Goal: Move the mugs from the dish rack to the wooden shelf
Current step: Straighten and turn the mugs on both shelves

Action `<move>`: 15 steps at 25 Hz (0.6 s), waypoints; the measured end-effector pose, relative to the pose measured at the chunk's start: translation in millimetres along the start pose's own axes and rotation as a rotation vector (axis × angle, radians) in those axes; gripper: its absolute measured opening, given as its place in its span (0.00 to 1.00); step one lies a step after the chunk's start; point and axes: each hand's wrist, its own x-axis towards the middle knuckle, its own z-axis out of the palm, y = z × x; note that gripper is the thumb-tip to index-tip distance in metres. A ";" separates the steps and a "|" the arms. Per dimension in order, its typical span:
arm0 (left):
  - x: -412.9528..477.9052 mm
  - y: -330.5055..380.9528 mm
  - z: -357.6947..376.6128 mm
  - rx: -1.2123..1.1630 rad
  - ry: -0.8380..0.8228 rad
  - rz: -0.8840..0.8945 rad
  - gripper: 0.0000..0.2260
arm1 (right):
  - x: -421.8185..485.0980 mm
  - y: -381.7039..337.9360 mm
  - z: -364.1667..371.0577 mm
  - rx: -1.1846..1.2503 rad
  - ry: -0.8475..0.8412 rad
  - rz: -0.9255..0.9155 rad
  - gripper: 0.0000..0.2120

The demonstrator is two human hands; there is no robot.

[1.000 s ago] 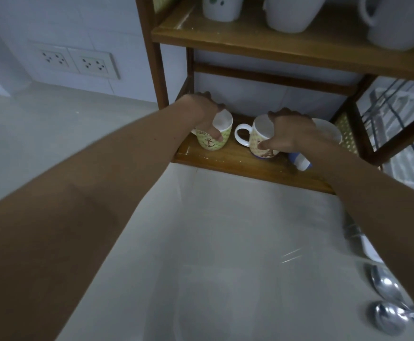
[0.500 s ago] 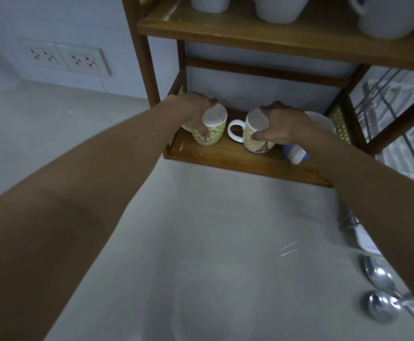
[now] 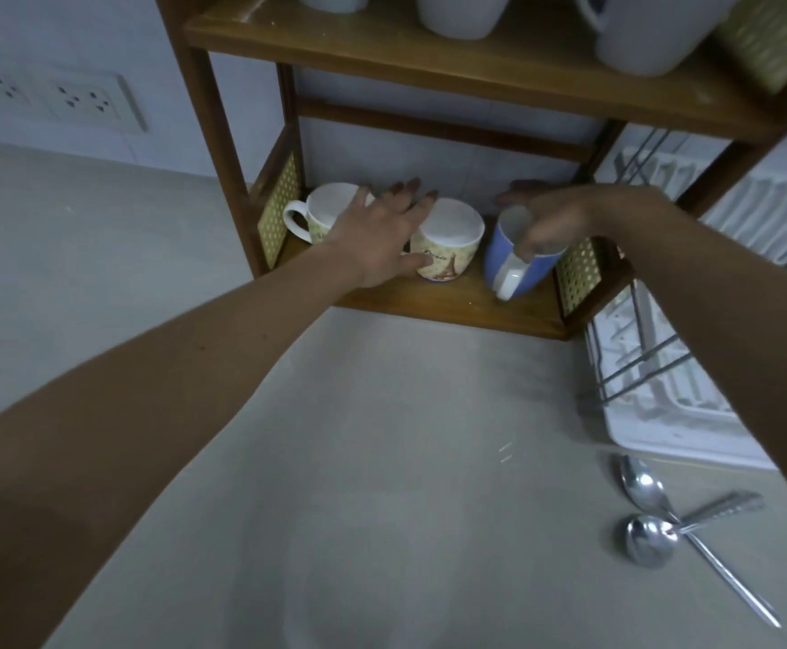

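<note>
Your right hand (image 3: 555, 222) is closed over the rim of the blue mug (image 3: 518, 260), fingers hooked into its mouth, and the mug hangs tilted with its white handle toward you, its base low over the bottom board of the wooden shelf (image 3: 452, 302); whether it touches the wood you cannot tell. Your left hand (image 3: 377, 236) is spread flat, fingers splayed and gripping nothing, though its thumb rests against the side of the Paris mug (image 3: 447, 245). That mug stands upright just to the left of your right-hand grip, almost touching the blue one. Behind and left of your open hand sits the yellow-patterned mug (image 3: 321, 217), upright, its handle pointing at the shelf's woven side panel (image 3: 279, 213). Above both hands, three white vessels (image 3: 461, 11) rest on the upper board. To the right of your grip, past the shelf's post, is the dish rack (image 3: 653, 377), and nearer you lie two spoons (image 3: 649, 522), crossed on the counter (image 3: 358, 461).
</note>
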 end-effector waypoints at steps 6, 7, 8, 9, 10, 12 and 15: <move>1.7 39.8 24.6 0.097 -0.035 0.059 0.32 | -5.8 11.3 14.6 -0.044 0.000 -0.098 0.45; -0.8 41.7 30.3 0.087 -0.020 0.060 0.33 | -6.5 12.7 13.3 -0.086 0.018 -0.086 0.45; -2.6 42.1 34.4 0.080 0.000 0.060 0.33 | -8.1 13.4 12.4 -0.123 0.032 -0.061 0.45; -3.7 42.1 37.5 0.078 0.014 0.062 0.34 | -10.4 14.2 12.5 -0.146 0.047 -0.029 0.46; -4.1 41.3 39.4 0.075 0.018 0.062 0.34 | -13.3 14.1 13.2 -0.163 0.062 0.001 0.46; -3.6 40.0 41.5 0.045 0.008 0.063 0.35 | -19.3 13.4 16.0 -0.186 0.097 0.047 0.44; -3.4 37.2 41.8 0.023 0.000 0.065 0.35 | -27.0 5.8 20.0 -0.219 0.166 0.121 0.42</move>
